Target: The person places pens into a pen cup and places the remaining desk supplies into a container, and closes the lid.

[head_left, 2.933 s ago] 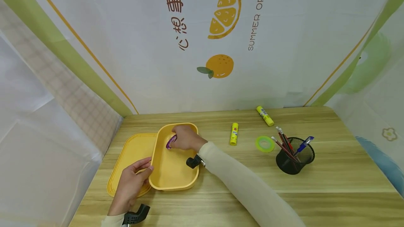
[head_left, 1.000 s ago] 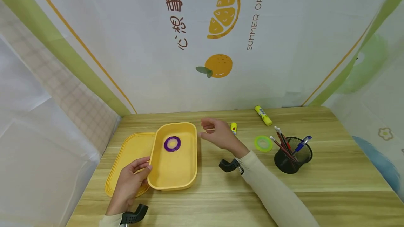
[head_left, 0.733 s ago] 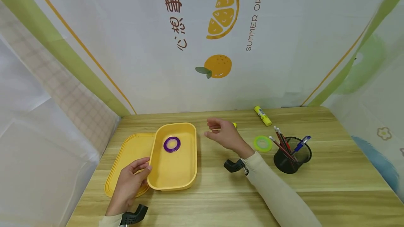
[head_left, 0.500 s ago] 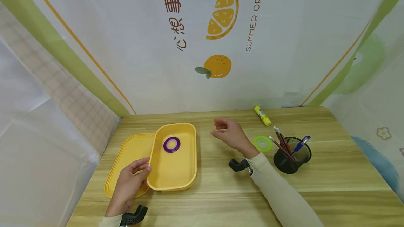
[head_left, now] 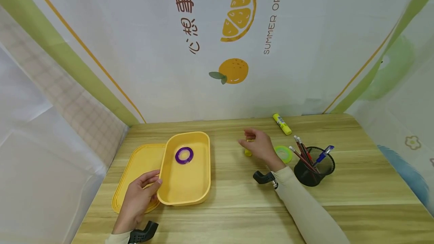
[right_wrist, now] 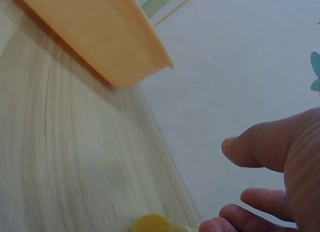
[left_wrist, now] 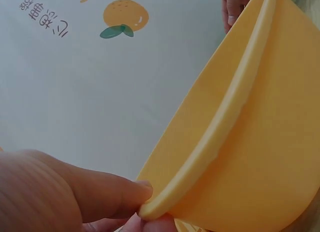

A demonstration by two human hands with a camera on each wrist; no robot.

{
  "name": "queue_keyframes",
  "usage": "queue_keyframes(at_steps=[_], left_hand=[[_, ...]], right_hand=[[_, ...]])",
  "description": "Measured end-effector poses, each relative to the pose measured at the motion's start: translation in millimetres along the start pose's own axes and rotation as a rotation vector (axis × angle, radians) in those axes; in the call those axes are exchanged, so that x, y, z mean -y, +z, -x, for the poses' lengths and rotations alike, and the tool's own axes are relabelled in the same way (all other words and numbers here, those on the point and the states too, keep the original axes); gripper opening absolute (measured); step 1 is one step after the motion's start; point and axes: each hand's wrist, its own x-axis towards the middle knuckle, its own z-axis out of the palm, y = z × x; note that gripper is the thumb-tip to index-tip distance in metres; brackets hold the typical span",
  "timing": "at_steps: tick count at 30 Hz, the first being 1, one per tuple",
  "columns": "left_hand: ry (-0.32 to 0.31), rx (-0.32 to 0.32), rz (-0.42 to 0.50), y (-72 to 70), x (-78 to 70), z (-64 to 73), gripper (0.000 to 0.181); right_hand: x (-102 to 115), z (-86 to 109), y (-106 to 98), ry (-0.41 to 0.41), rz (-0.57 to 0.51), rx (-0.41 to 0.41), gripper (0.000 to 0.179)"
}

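As your left hand [head_left: 136, 198] pinches the yellow box [head_left: 184, 185] at lower left, your right hand [head_left: 261, 146], thumb and fingers apart, hovers by the glue stick [head_left: 248, 153], right of centre; a clumsy nudge could roll it!

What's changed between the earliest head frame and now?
The right hand let go of the purple tape roll, which now lies in the yellow box, and moved right, out to the nearer glue stick, partly hiding it. Stayed: left hand pinching the box's left rim; yellow lid, other glue stick and mesh pen cup in place.
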Motion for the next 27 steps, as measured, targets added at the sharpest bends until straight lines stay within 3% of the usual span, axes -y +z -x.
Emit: queue_keyframes(at_steps=[11, 27], left_hand=[[0.004, -0.003, 0.015, 0.5, -3.8, 3.1, 0.044], [-0.001, 0.007, 0.013, 0.8, -1.4, 1.1, 0.046]], right_hand=[[-12.3, 0.2, -5.0, 0.049, 0.024, -0.076, 0.057], [-27.8, -2.1, -6.7, 0.048, 0.125, -0.159, 0.057]])
